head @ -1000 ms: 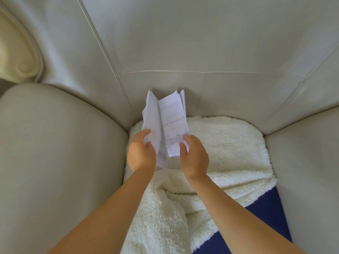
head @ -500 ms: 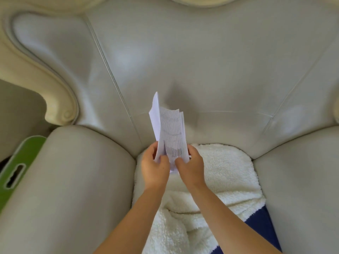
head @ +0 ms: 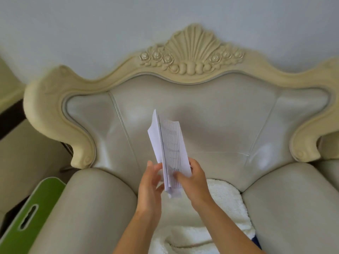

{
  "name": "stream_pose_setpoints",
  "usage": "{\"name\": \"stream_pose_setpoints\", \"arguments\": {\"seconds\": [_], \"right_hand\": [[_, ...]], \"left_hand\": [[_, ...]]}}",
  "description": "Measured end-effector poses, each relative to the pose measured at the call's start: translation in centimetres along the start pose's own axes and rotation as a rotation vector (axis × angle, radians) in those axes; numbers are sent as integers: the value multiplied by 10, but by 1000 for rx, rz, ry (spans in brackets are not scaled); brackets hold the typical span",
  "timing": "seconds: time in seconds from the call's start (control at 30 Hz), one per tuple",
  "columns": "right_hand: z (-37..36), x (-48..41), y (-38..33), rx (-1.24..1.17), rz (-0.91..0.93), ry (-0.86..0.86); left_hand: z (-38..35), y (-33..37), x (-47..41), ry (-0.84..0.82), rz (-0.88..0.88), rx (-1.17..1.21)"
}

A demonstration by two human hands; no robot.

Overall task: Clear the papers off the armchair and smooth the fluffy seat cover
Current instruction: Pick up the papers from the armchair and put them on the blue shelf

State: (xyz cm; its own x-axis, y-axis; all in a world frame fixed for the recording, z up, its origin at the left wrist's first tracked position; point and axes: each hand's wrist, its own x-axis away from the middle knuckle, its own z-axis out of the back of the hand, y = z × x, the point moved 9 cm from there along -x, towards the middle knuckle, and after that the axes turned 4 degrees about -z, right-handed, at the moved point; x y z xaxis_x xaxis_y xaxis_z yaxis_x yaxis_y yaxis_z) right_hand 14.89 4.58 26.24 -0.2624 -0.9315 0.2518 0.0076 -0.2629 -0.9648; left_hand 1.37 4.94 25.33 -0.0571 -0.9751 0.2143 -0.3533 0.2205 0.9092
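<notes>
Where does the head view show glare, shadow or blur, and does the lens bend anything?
Head view: pale glare patches on the leather backrest; a soft shadow on it behind the papers; the papers, the left hand and the right hand are slightly smeared, so the print is unreadable; the wide lens bows the armrests outward at the edges.

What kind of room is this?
Probably a home living room: a cream leather armchair with a carved shell crest, a fluffy white seat cover, and a plain wall behind.
</notes>
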Motion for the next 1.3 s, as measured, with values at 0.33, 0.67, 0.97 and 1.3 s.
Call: {"name": "stream_pose_setpoints", "arguments": {"seconds": [0.33,0.67,0.97,1.3], "right_hand": [[11,55,-53,-125,13,-67],[56,73,-119,-61,126,58],[79,74,-161,-123,215,103],[131,98,-227,-400,364,339]], "left_hand": [[-22,29,32,-81,204,98],[-58,90,39,-173,139,225],[-82,158,30,-134,5,143],[-68,205,34,29,-181,-121]]}}
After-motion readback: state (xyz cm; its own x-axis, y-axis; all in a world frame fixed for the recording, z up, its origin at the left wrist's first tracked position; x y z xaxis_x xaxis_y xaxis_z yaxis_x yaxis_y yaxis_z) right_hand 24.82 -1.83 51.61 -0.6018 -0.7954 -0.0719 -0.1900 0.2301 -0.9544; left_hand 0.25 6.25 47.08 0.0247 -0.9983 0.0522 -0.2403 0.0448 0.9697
